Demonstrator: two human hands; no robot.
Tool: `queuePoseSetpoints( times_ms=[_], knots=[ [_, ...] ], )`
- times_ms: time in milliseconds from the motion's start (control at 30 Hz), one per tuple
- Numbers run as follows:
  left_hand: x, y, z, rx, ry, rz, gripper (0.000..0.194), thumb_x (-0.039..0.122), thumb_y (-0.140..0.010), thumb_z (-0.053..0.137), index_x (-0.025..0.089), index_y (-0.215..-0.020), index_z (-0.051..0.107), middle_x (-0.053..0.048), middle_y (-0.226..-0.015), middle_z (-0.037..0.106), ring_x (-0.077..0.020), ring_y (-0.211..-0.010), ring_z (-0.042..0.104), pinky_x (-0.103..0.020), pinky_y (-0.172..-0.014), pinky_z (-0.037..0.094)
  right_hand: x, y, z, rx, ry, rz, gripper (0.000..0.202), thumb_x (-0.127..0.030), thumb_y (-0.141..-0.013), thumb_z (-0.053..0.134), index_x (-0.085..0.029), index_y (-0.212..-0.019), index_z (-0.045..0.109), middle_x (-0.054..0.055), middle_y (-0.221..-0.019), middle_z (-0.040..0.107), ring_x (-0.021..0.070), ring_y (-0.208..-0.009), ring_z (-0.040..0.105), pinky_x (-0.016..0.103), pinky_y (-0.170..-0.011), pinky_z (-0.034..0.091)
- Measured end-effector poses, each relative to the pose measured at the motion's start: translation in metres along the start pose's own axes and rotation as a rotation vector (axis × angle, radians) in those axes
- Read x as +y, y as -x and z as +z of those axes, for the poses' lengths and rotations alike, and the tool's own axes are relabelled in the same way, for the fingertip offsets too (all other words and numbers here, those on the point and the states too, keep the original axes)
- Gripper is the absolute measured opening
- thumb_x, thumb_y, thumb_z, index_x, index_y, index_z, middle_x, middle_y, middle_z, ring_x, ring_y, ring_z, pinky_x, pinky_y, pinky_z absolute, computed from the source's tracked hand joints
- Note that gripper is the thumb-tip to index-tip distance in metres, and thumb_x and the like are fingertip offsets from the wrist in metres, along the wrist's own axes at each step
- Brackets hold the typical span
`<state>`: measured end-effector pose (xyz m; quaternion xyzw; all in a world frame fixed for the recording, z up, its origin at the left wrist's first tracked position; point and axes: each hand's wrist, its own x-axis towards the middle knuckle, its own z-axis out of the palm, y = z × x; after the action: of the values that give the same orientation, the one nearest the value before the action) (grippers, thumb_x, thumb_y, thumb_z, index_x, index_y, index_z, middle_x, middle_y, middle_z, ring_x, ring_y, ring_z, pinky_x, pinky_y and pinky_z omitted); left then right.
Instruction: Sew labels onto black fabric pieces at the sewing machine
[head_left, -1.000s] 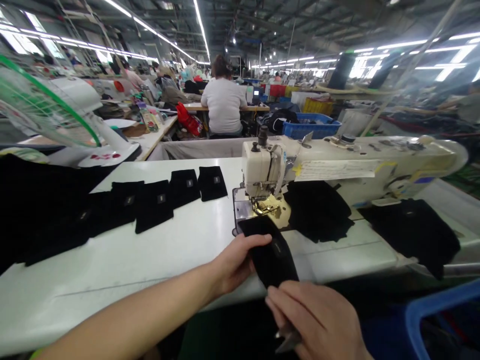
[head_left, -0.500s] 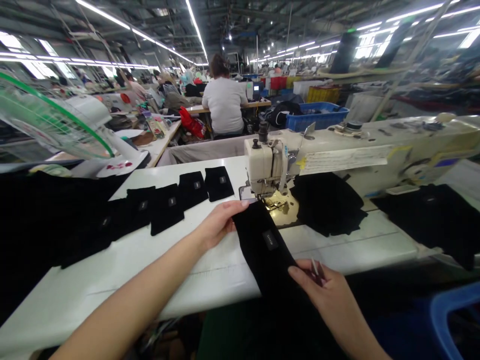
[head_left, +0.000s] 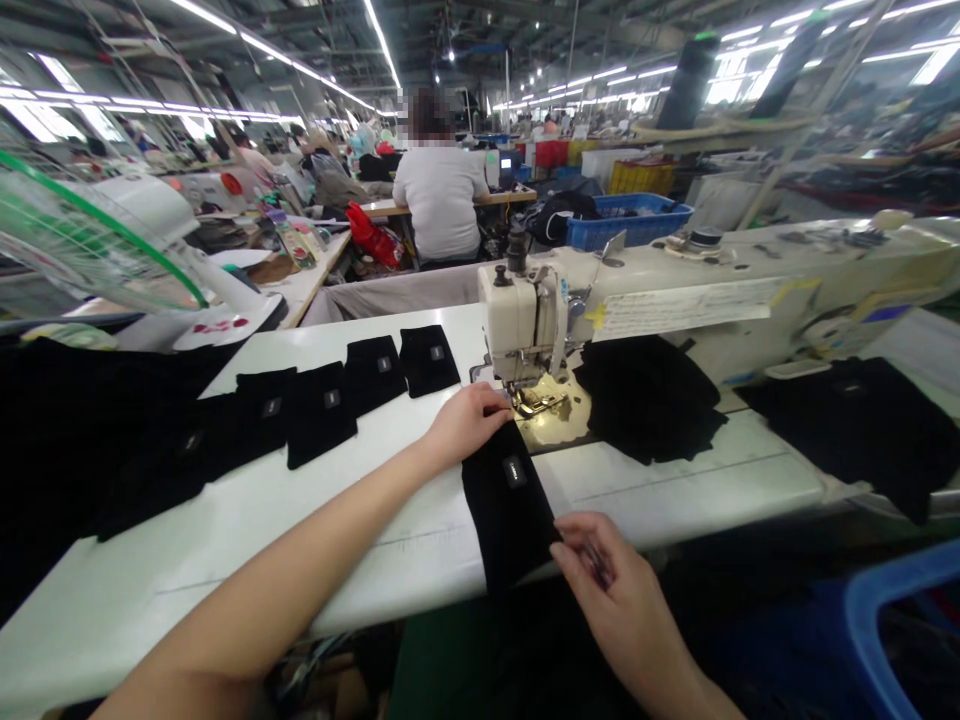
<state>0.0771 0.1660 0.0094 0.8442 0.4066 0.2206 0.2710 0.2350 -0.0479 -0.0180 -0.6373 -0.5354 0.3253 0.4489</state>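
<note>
A black fabric piece (head_left: 504, 520) with a small dark label (head_left: 515, 472) hangs over the front edge of the white sewing table. My left hand (head_left: 471, 420) is closed on its upper end, close beside the presser foot (head_left: 541, 400) of the sewing machine (head_left: 525, 310). Lower down, my right hand (head_left: 611, 585) pinches the right edge between thumb and forefinger. Something small and metallic is tucked in the right palm; its kind is mostly hidden by the fingers.
Several labelled black pieces (head_left: 322, 410) lie in an overlapping row on the left of the table (head_left: 360, 560). More black fabric (head_left: 649, 400) sits right of the needle. A fan (head_left: 97, 240) stands left, a blue bin (head_left: 862, 620) lower right. A person (head_left: 441, 195) sits ahead.
My left hand has turned over, its fingers now curled down on the fabric's top end. The fabric lies flatter on the table, and my right hand has shifted slightly left.
</note>
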Motion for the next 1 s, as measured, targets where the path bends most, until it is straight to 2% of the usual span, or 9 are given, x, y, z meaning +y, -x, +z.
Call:
queuePoseSetpoints(
  times_ms=[67,133,200,267,400,600,1000],
  knots=[
    [0.000,0.002,0.008,0.108,-0.141,0.090,0.006,0.021,-0.082,0.072,0.018,-0.087,0.073,-0.006,-0.091,0.065,-0.0216,-0.088,0.061,-0.034,-0.081,0.048,0.002,0.000,0.001,-0.014,0.053,-0.063,0.019,-0.035,-0.094,0.057,-0.021,-0.090,0.069,0.001,-0.070,0.067,0.0153,-0.060,0.064,0.023,-0.056,0.052],
    [0.000,0.004,0.012,0.174,-0.254,0.147,0.013,0.022,-0.081,0.076,0.016,-0.092,0.071,-0.009,-0.097,0.063,-0.0243,-0.091,0.060,-0.037,-0.082,0.049,0.004,-0.001,-0.001,-0.042,0.089,-0.158,0.014,-0.029,-0.093,0.058,-0.022,-0.090,0.068,0.000,-0.073,0.067,0.0143,-0.058,0.062,0.023,-0.053,0.051],
    [0.000,0.007,0.013,0.150,-0.311,0.196,0.007,0.022,-0.085,0.072,0.016,-0.087,0.070,-0.008,-0.093,0.062,-0.0239,-0.089,0.059,-0.037,-0.080,0.049,0.006,-0.003,-0.004,-0.052,0.107,-0.273,0.011,-0.020,-0.091,0.057,-0.021,-0.096,0.067,0.002,-0.082,0.069,0.0144,-0.064,0.064,0.023,-0.057,0.053],
    [-0.003,0.009,0.013,0.086,-0.314,0.245,0.011,0.021,-0.091,0.064,0.016,-0.084,0.071,-0.008,-0.089,0.062,-0.0218,-0.085,0.059,-0.035,-0.079,0.049,0.008,-0.004,-0.007,-0.051,0.137,-0.395,0.018,-0.012,-0.092,0.052,-0.021,-0.102,0.065,0.005,-0.091,0.070,0.0157,-0.075,0.068,0.025,-0.066,0.056],
    [-0.010,0.012,0.010,0.059,-0.283,0.329,0.016,0.016,-0.094,0.058,0.015,-0.095,0.073,-0.009,-0.093,0.063,-0.0207,-0.087,0.059,-0.034,-0.081,0.049,0.013,-0.007,-0.011,-0.051,0.260,-0.594,0.027,-0.005,-0.093,0.047,-0.019,-0.109,0.064,0.007,-0.093,0.069,0.0171,-0.082,0.068,0.028,-0.073,0.058],
    [-0.016,0.005,0.008,0.050,-0.308,0.385,0.021,0.020,-0.096,0.055,0.015,-0.094,0.075,-0.010,-0.093,0.064,-0.0214,-0.088,0.058,-0.035,-0.082,0.049,0.012,-0.010,-0.011,-0.053,0.384,-0.564,0.025,-0.010,-0.095,0.048,-0.020,-0.106,0.068,0.007,-0.095,0.069,0.0178,-0.081,0.068,0.028,-0.070,0.057],
    [-0.020,-0.001,0.006,0.053,-0.308,0.429,0.022,0.020,-0.097,0.052,0.016,-0.096,0.074,-0.009,-0.095,0.064,-0.0205,-0.088,0.058,-0.034,-0.081,0.049,0.010,-0.013,-0.008,-0.039,0.408,-0.537,0.022,-0.013,-0.095,0.048,-0.020,-0.101,0.068,0.007,-0.098,0.069,0.0177,-0.081,0.068,0.028,-0.071,0.057]
  ],
)
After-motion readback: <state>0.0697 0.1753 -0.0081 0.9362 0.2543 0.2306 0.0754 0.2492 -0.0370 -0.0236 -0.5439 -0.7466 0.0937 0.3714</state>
